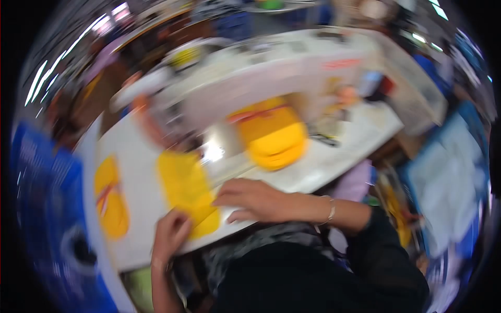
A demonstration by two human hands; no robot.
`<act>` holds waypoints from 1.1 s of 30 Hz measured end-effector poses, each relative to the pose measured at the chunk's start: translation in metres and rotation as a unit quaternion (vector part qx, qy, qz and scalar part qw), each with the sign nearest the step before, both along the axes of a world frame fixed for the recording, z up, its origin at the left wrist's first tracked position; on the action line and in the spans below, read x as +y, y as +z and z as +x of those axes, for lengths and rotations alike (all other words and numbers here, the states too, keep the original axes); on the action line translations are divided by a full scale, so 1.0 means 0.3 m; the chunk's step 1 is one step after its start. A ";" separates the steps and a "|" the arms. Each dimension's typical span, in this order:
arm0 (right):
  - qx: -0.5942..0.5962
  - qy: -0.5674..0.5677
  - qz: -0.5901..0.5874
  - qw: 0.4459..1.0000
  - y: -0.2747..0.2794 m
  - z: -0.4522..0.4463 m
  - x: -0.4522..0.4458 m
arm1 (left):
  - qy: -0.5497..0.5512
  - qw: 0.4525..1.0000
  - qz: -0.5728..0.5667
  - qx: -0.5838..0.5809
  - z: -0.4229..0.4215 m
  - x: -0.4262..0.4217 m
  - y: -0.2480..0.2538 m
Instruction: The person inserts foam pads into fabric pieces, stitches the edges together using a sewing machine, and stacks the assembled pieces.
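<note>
A flat yellow piece (188, 190) lies on the white table (138, 219) before a sewing machine (250, 78). My left hand (172, 232) rests at its lower left edge, fingers curled in; whatever they grip is too blurred to tell. On the piece's right side is my right hand (253, 201), its fingers reaching toward the yellow material and somewhat apart, with nothing visible in them. Another yellow piece with a red strip (108, 198) lies at the table's left. Right of the machine's bright plate, a stack of yellow pieces (274, 138) has a red strip across its top.
Small dark scissors-like tools (324, 134) lie by the stack. A blue container (49, 219) stands left of the table, and a blue-edged bin with pale material (449, 177) stands at the right. A yellow spool (185, 56) sits behind the machine. Motion blurs the whole view.
</note>
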State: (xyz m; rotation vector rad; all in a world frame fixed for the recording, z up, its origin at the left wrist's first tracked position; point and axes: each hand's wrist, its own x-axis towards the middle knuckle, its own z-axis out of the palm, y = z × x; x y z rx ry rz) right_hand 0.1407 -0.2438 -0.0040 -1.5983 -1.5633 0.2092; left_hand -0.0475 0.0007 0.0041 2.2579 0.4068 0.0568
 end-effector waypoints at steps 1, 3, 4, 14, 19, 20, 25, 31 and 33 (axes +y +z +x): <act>-0.012 -0.062 -0.018 0.998 0.040 0.021 -0.088 | 0.042 0.997 0.009 -0.065 -0.024 -0.003 -0.067; -0.053 -0.208 0.084 0.973 0.103 0.040 -0.255 | 0.108 0.988 -0.038 -0.102 -0.052 0.007 -0.141; -0.066 -0.317 0.088 0.942 0.113 0.065 -0.364 | 0.073 0.988 -0.021 -0.132 -0.061 0.025 -0.185; -0.006 -0.824 -0.208 0.527 -0.115 0.238 -1.869 | -0.134 0.965 0.162 -0.154 0.002 -0.094 0.008; 0.074 -0.863 -0.246 0.435 -0.360 0.393 -2.062 | -0.125 0.963 0.171 -0.165 0.004 -0.113 0.002; 0.072 -0.873 -0.273 0.397 -0.382 0.420 -2.073 | -0.116 0.965 0.173 -0.161 0.000 -0.115 -0.001; 0.073 -0.931 -0.153 0.323 -0.353 0.459 -1.944 | -0.100 0.962 0.199 -0.157 -0.002 -0.131 -0.005; 0.080 -0.955 -0.001 0.285 -0.354 0.452 -1.931 | -0.104 0.961 0.205 -0.153 0.017 -0.144 0.005; 0.073 -0.945 -0.021 0.317 -0.379 0.472 -1.986 | -0.100 0.961 0.209 -0.153 0.023 -0.126 -0.024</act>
